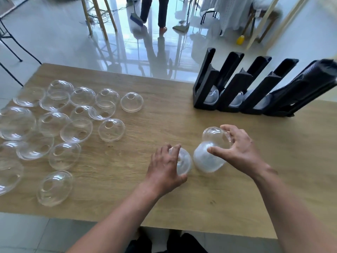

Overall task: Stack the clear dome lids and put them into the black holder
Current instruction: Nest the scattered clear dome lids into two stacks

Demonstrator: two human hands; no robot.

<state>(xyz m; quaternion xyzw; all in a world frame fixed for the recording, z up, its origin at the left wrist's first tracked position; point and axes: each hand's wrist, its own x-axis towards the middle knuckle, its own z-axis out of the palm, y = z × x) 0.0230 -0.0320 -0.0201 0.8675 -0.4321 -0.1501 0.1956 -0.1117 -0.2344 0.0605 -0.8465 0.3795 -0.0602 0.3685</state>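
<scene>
I see the worktop point(200, 189) first, wood-grained, with the black holder point(235, 88) standing at its far right; clear lids already sit low in its slots. Across the left of the worktop lie many loose lids point(54, 128), some nested, some apart. Near the middle, my right hand point(237, 150) has its fingers curled round a short stack point(209, 157) of lids, lifted and tilted. My left hand point(164, 167) curls round a single lid point(183, 163), just beside the stack. I judge the stacking step is in hand: this lid is about to join the stack. The next move calls for lining up dome to rim, squarely, so the thin plastic nests without buckling.
</scene>
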